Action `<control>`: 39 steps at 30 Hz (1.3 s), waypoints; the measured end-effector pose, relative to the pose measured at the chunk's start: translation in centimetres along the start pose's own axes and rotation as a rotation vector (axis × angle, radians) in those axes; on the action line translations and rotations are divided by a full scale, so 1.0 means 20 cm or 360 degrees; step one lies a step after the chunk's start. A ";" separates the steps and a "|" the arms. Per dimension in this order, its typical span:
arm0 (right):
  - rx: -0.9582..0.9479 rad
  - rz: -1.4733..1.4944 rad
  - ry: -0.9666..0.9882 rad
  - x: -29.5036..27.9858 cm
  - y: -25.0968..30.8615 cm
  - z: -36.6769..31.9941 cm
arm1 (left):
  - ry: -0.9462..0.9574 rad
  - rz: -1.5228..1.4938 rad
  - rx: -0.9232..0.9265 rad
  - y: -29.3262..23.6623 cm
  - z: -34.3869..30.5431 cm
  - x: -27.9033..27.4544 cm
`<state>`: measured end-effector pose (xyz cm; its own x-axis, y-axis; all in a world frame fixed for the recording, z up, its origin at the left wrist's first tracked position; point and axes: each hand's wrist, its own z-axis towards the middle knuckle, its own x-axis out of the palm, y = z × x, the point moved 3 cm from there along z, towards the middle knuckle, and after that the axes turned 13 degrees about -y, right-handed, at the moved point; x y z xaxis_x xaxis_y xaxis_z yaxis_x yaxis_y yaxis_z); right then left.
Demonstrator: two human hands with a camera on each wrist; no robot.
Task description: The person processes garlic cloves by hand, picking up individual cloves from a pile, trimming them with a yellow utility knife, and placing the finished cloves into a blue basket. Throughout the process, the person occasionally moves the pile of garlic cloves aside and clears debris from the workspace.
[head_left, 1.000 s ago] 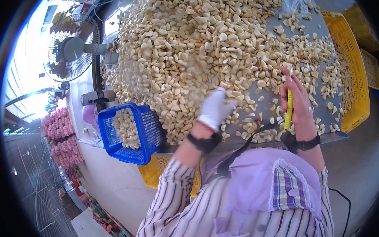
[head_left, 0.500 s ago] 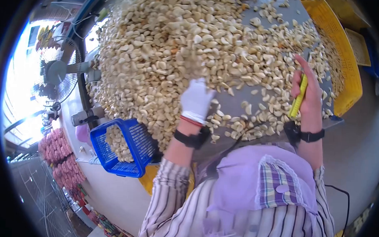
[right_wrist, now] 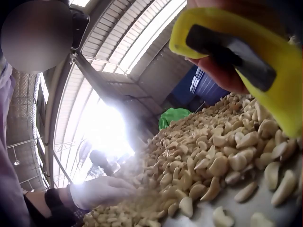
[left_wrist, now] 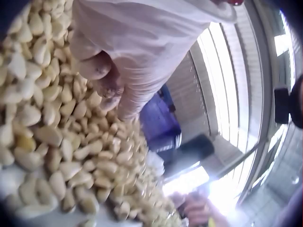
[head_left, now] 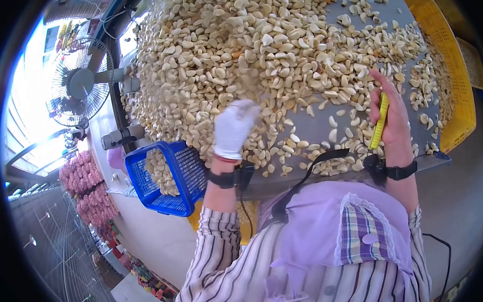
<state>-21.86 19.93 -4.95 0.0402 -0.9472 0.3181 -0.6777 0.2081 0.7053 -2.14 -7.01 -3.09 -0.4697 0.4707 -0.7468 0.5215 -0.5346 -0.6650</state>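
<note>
My left hand [head_left: 234,129] wears a white glove with some fingertips bare. In the left wrist view the gloved hand [left_wrist: 137,45] has bent fingers low against the pile of pale curved pieces [left_wrist: 71,142]; whether a piece is between them I cannot tell. To the right, my bare right hand [head_left: 394,116] grips a yellow-handled tool [head_left: 380,121], index finger stretched out along it. Up close, the right wrist view shows the yellow tool [right_wrist: 265,52] with a dark insert, above the pieces [right_wrist: 218,165].
A blue basket [head_left: 185,170] holding more pieces hangs at the table's near left edge. A yellow crate [head_left: 461,100] stands at the right, a fan [head_left: 81,84] at the left. Scattered pieces lie on the grey tabletop [head_left: 306,124]. A strap [head_left: 310,174] crosses the near edge.
My left hand has moved leftward over the pile, nearer the blue basket. My right hand has tilted the yellow tool and keeps hold of it. The head view has shifted slightly.
</note>
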 end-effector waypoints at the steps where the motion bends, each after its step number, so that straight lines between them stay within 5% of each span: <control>1: 0.0003 0.0002 0.0001 0.02 -0.01 -0.01 | 0.0001 0.0004 0.0000 0.00 -0.02 0.06; 3: 0.0031 -0.0149 0.0046 0.06 -0.04 -0.03 | 0.0175 0.0929 0.0349 0.03 -0.05 0.18; 8: 0.0055 -0.0271 0.0114 0.10 -0.06 -0.08 | 0.0255 0.0474 0.0056 0.10 -0.06 0.16; 10: 0.0050 -0.0262 0.0131 0.10 -0.07 -0.08 | 0.0110 -0.0217 -0.0344 0.14 -0.07 0.13; 13: 0.0068 -0.0260 0.0141 0.10 -0.08 -0.07 | -0.0101 0.0141 -0.0181 0.01 -0.07 0.07; 19: 0.0111 -0.0315 0.0155 0.13 -0.09 -0.10 | 0.0449 0.0866 0.0009 0.02 -0.01 0.30; 21: 0.0086 -0.0371 0.0169 0.12 -0.08 -0.12 | 0.0652 0.0408 -0.0329 0.23 0.01 0.36; 23: 0.0128 -0.0324 0.0198 0.12 -0.09 -0.11 | 0.0622 0.0524 -0.0139 0.03 0.02 0.24; 26: 0.0140 -0.0388 0.0200 0.10 -0.11 -0.11 | 0.0576 -0.0696 -0.0774 -0.02 -0.05 0.20; 33: 0.0148 -0.0820 0.0583 0.22 -0.13 -0.22 | 0.0366 -0.1640 -0.0928 -0.21 -0.12 0.24; 35: 0.0125 -0.0833 0.0626 0.22 -0.15 -0.22 | 0.0374 -0.1557 -0.1019 -0.19 -0.11 0.25; 39: 0.0108 -0.0676 0.0458 0.20 -0.13 -0.18 | -0.0083 -0.0688 -0.0612 -0.17 -0.03 0.22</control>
<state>-17.16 16.57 -3.27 0.5159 -0.8374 0.1808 -0.6035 -0.2054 0.7705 -5.62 -2.71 -4.05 -0.7270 0.5489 -0.4125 0.4913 -0.0037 -0.8710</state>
